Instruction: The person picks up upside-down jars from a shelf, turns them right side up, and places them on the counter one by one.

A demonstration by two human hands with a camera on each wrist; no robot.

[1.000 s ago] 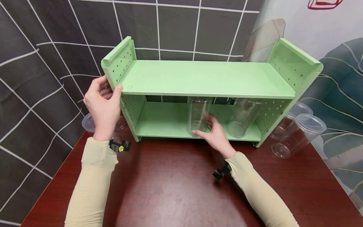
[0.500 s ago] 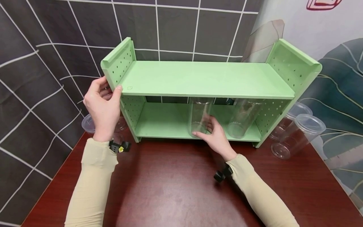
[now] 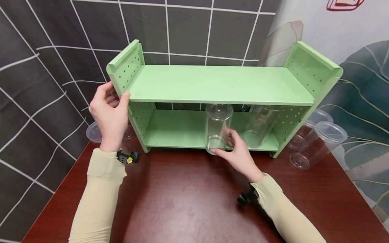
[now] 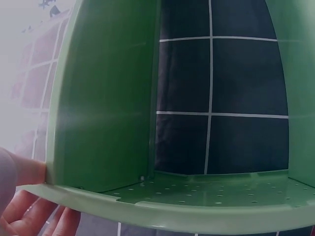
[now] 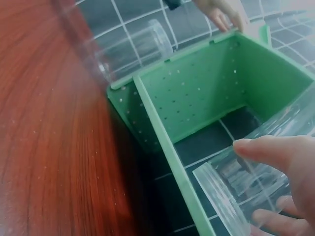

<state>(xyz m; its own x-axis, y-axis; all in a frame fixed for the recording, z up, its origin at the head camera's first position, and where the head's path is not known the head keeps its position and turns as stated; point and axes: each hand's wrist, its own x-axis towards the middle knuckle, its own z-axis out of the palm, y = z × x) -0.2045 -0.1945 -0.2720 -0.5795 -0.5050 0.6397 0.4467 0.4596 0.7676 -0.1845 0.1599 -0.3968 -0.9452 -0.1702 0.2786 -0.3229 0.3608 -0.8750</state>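
A light green two-tier shelf (image 3: 225,84) stands on the table. My left hand (image 3: 109,116) grips the shelf's left side panel (image 3: 124,72), with the thumb at the upper board's front corner; the left wrist view shows the fingers (image 4: 34,211) around the panel's edge. On the lower board, my right hand (image 3: 240,157) holds a clear plastic jar (image 3: 218,118) low down, thumb in front and fingers at its right side. The jar's base juts a little past the board's front edge. To its right, another clear jar (image 3: 258,130) stands on the same board, its top partly hidden.
Two clear lidded jars (image 3: 317,146) stand on the table right of the shelf. Another lidded jar (image 3: 95,132) is left of it, partly behind my left arm. A dark tiled-pattern wall (image 3: 191,30) rises behind the shelf. The dark red table (image 3: 182,195) extends in front.
My right hand has drawn the held jar forward and slightly to the right, from on the lower board to its front edge. My left hand keeps its grip on the shelf.
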